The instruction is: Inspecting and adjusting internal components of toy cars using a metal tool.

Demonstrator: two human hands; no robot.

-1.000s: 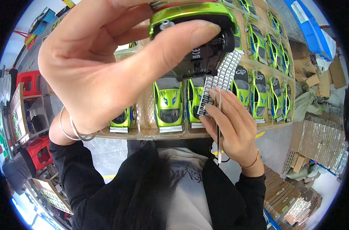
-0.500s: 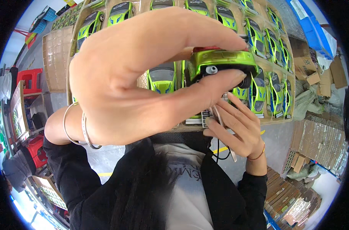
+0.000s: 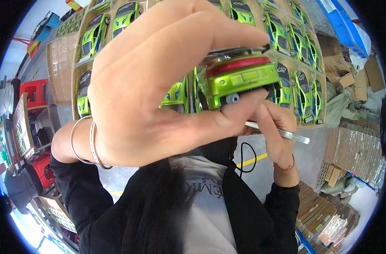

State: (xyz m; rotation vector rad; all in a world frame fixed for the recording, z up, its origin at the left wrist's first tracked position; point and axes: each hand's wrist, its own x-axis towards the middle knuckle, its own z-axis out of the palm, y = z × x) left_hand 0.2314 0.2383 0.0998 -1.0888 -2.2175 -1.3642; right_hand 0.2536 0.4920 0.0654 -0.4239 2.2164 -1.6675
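Observation:
Close to the camera, my left hand point(image 3: 136, 91) grips a green toy car point(image 3: 244, 80) between thumb and fingers. The car's tail faces up toward me, with a red strip across it and a small grey exhaust pipe point(image 3: 233, 98) at its lower edge. Just below the car my right hand point(image 3: 276, 127) is closed around a slim metal tool, probably tweezers point(image 3: 298, 137). The tool's rounded silver end sticks out to the right; its other end is hidden behind my left thumb. Several matching green cars point(image 3: 93, 36) lie in the tray point(image 3: 75, 80) beyond.
Stacks of flattened cardboard point(image 3: 349, 158) stand on the right, with an open carton point(image 3: 339, 70) farther up. A blue crate point(image 3: 347, 29) is at the upper right. Red stools point(image 3: 34, 91) and a shelf stand left. A black cable point(image 3: 248, 158) loops below the tray.
The car has tipped so more of its red strip and tail shows. My right hand, fingers stretched before, has closed around the metal tool, whose end now points right.

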